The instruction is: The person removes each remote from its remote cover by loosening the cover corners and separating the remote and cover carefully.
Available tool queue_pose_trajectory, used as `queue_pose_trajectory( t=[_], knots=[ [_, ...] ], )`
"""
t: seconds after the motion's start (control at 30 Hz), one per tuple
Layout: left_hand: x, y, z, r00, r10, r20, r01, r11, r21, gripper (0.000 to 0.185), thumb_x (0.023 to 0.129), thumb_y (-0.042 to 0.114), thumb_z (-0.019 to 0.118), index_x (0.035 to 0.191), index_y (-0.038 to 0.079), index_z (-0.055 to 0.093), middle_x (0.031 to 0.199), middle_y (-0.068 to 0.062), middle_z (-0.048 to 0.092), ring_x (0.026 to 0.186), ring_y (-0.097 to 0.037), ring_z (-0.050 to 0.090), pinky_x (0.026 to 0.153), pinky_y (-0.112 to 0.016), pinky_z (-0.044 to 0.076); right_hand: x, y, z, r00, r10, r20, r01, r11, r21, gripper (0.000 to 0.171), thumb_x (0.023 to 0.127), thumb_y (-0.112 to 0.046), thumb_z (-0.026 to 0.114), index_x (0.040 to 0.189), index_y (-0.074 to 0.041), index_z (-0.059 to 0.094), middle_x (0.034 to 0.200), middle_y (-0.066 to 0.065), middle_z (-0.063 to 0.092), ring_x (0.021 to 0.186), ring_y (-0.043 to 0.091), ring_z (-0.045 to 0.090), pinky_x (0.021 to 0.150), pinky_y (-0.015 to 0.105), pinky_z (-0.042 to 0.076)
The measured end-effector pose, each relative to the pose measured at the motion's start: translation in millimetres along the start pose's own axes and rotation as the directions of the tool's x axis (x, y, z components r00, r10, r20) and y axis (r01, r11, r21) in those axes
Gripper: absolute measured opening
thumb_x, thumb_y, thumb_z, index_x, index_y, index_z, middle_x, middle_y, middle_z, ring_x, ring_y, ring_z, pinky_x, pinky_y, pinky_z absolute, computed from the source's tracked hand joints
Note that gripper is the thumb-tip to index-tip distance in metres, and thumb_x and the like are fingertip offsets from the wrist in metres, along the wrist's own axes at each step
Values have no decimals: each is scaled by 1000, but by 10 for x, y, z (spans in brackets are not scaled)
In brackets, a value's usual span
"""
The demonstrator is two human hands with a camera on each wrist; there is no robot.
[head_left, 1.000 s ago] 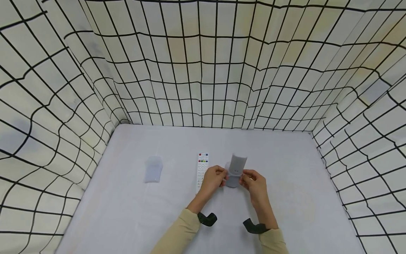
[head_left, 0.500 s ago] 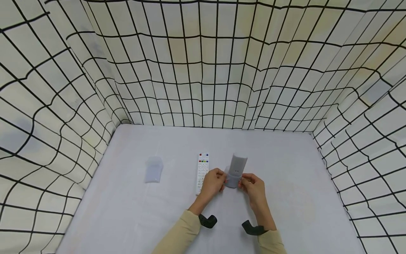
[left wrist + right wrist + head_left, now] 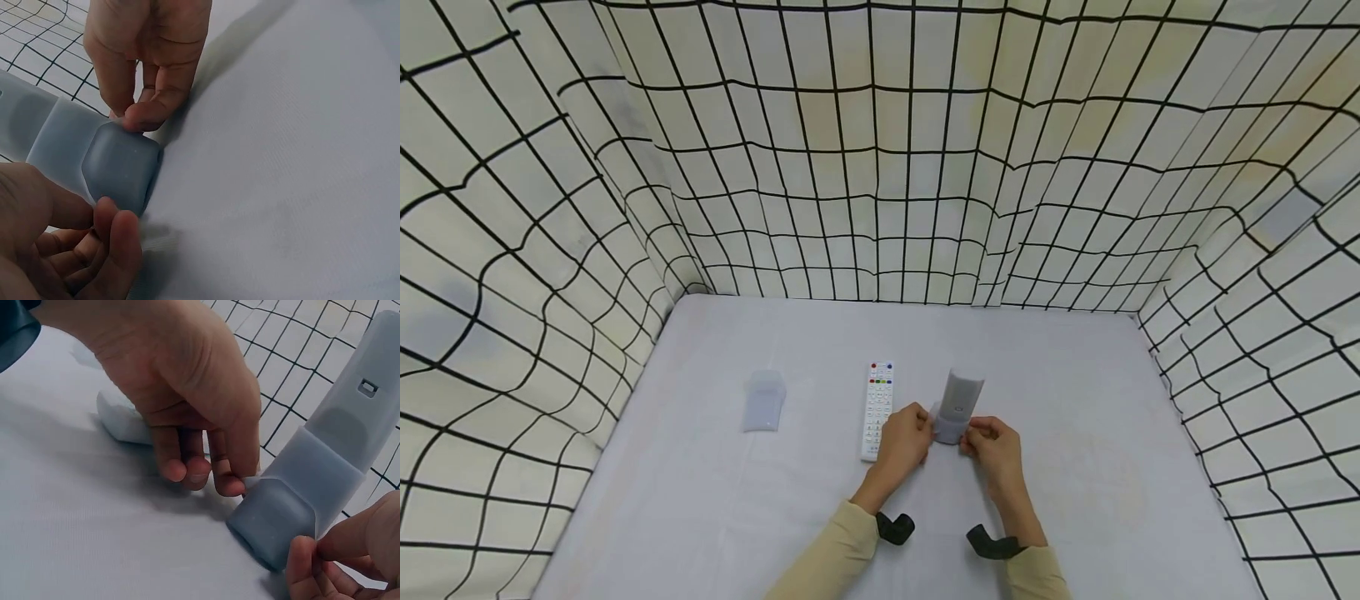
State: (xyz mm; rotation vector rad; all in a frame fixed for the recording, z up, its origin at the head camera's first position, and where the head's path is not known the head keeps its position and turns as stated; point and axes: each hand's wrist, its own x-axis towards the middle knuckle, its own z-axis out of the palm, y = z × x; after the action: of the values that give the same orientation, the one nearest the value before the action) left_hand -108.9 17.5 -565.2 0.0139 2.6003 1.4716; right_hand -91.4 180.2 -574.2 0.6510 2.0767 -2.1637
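A long pale-grey casing (image 3: 962, 392) with a small slot stands tilted up between both hands, its lower end inside a translucent plastic sleeve (image 3: 312, 464). It resembles a remote control seen from the back; the kind is not certain. My left hand (image 3: 904, 440) pinches the sleeve's edge on the left side with thumb and fingers. On the opposite edge, my right hand (image 3: 996, 454) pinches the sleeve likewise. The rounded lower end shows through the sleeve (image 3: 69, 140) near the cloth in the left wrist view. A white remote control (image 3: 878, 404) lies just left of my left hand.
Another translucent sleeve (image 3: 763, 404) lies flat at the left of the white-covered table (image 3: 700, 500). White walls with a black grid net (image 3: 891, 167) enclose the back and both sides. Each wrist wears a dark band mount (image 3: 992, 543).
Both hands have shifted slightly down toward the person, along the sleeve's edges. The casing's top now sits a little lower. More of the white remote's lower end shows beside the left hand.
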Motion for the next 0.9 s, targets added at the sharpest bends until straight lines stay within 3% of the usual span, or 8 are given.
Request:
queue_pose_trajectory(
  t=[0.2,0.43,0.6,0.73,0.83,0.9],
  knots=[
    [-5,-31,21,999,53,-13,-52,995,81,12,102,10,62,94,3,68,66,0,66,45,-6,52,43,-22,41,2,28,38,997,-69,-31,63,985,-159,16,94,8,65,110,11,66,83,11,70,65,7,66,60,19,57],
    [18,-68,77,993,104,-54,-90,973,214,9,97,5,64,88,3,67,68,-3,65,54,-9,49,47,-23,37,5,51,94,980,-191,-60,151,904,-399,14,91,3,65,104,5,70,85,16,74,60,9,66,56,21,53],
    [7,-46,71,994,91,-52,-80,979,189,8,97,4,64,90,2,68,69,-5,67,54,-9,49,47,-22,38,-8,51,92,980,-189,-58,147,892,-427,14,92,1,67,105,4,70,86,15,74,61,11,66,57,21,53],
    [6,-45,72,995,83,-47,-73,981,178,7,98,5,64,92,2,68,70,-5,67,54,-8,49,48,-22,38,-29,68,59,982,-185,-40,151,893,-423,18,96,-3,66,113,3,69,97,18,74,65,9,66,60,20,52],
    [2,-47,75,995,83,-46,-73,981,181,8,98,5,63,93,2,68,70,-5,67,55,-8,50,48,-22,39,-76,93,34,968,-247,-36,206,872,-444,24,96,-2,64,119,0,68,111,19,72,76,10,66,66,20,50],
    [-2,-51,79,995,86,-49,-75,980,185,8,98,6,63,94,1,69,71,-5,68,55,-8,50,48,-22,39,-122,100,19,946,-321,-30,273,848,-454,27,94,1,64,122,-1,68,117,20,70,84,15,67,70,20,50]
  ],
)
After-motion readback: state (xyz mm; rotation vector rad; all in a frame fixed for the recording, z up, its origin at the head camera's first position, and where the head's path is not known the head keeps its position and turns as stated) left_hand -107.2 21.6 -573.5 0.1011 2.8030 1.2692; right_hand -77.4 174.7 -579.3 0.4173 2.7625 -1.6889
